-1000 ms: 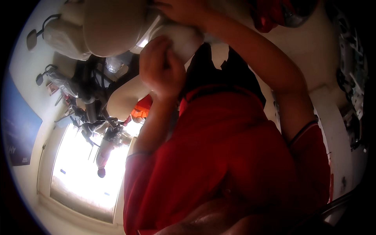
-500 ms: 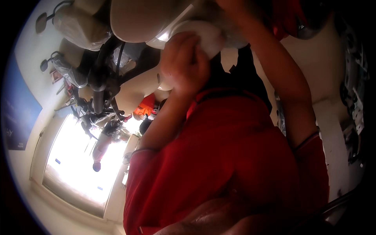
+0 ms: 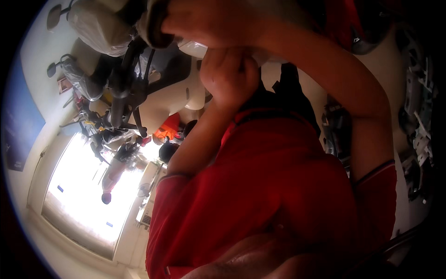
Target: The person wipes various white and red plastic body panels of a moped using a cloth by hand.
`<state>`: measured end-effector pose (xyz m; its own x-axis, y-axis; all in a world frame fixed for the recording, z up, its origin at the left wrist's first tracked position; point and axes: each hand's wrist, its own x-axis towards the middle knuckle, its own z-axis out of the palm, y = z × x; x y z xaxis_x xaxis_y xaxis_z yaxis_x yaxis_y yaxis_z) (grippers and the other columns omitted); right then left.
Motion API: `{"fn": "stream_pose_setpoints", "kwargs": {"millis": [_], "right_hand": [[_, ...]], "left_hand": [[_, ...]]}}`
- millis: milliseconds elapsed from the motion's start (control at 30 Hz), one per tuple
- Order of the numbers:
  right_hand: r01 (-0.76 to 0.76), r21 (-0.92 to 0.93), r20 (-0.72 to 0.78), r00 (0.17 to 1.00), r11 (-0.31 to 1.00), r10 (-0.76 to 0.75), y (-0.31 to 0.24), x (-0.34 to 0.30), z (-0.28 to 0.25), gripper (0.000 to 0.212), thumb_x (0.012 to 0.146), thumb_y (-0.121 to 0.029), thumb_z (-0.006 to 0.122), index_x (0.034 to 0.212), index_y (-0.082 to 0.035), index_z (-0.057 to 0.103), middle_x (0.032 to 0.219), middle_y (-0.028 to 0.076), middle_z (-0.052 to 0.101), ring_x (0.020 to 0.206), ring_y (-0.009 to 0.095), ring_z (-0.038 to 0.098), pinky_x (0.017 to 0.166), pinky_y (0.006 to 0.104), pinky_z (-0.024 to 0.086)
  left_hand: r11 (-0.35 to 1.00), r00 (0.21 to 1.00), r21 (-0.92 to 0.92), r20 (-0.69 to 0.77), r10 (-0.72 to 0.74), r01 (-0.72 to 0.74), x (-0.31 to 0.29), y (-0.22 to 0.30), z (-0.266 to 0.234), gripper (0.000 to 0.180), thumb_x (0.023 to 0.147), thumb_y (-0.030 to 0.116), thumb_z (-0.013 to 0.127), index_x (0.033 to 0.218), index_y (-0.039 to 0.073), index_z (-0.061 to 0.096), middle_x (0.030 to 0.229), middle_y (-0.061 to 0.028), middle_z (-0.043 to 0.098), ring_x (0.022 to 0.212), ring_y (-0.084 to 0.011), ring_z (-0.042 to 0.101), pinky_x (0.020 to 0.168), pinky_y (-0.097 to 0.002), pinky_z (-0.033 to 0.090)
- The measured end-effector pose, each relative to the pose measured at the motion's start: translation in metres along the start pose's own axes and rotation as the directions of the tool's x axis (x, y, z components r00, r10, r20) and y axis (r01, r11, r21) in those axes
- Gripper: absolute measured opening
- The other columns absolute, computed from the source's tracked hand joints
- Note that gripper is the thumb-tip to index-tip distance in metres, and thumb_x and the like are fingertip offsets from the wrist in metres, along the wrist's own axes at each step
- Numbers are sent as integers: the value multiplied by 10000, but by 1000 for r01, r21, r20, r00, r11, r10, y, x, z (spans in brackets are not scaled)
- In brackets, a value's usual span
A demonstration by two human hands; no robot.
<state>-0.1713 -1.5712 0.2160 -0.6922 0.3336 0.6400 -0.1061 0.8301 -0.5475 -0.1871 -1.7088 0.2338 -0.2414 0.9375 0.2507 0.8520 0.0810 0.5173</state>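
Observation:
My left hand is closed, its fingers curled at the edge of a pale, smooth rounded part, which my hands and forearm mostly cover. Above it my right forearm crosses toward the left. My right hand is at the top of the view, with its fingers against a dark brownish curved thing. Whether that thing is a cloth or a solid piece is unclear in the blur. A strip of pale panel shows beneath my right hand.
At the left stand beige scooters with plastic-wrapped parts, dark handlebars and mirrors. A person is by a bright doorway. Something orange lies past my left forearm. Assorted parts line the right side.
My right hand has swung left across the top and now covers the large beige panel, with the dark brownish thing at its fingers. My left hand has shifted slightly right and down.

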Motion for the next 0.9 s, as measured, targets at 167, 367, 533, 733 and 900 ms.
{"fn": "stream_pose_setpoints", "kwargs": {"millis": [167,367,533,733,900], "right_hand": [[-213,-33,-452,874,977,175,31,23,-37,169,798,-112,642,941,-33,597,860,182,616,756,418,588,651,468,479],[-351,-12,-497,815,936,299,31,46,-47,109,804,-120,626,867,-34,645,824,175,641,772,405,613,672,472,483],[-236,-71,99,965,969,242,-37,32,-28,85,777,-132,641,854,-102,622,791,98,599,705,307,631,600,428,488],[-757,-127,-323,643,641,694,56,-4,-90,140,822,-76,633,939,0,637,805,180,660,765,341,649,666,402,492],[-769,-146,-228,638,622,736,55,-58,-115,233,845,-185,684,1058,-90,668,872,50,651,725,161,622,649,299,493]], "left_hand": [[990,983,-97,-163,86,-103,11,3,14,165,705,2,604,852,1,679,886,-128,676,787,-291,650,719,-348,522],[992,978,-87,-195,73,-92,11,3,19,148,705,16,617,840,12,677,888,-117,678,776,-282,652,702,-340,521],[998,997,44,-60,-41,43,-6,2,15,107,679,75,640,778,41,658,864,-124,645,769,-301,622,671,-388,510],[988,971,-140,-237,30,-64,17,14,33,151,675,54,647,823,46,677,906,-90,672,799,-275,647,702,-363,529],[977,978,-206,-206,18,-61,13,15,31,163,650,31,635,813,31,646,891,-102,656,799,-299,634,703,-386,521]]}}
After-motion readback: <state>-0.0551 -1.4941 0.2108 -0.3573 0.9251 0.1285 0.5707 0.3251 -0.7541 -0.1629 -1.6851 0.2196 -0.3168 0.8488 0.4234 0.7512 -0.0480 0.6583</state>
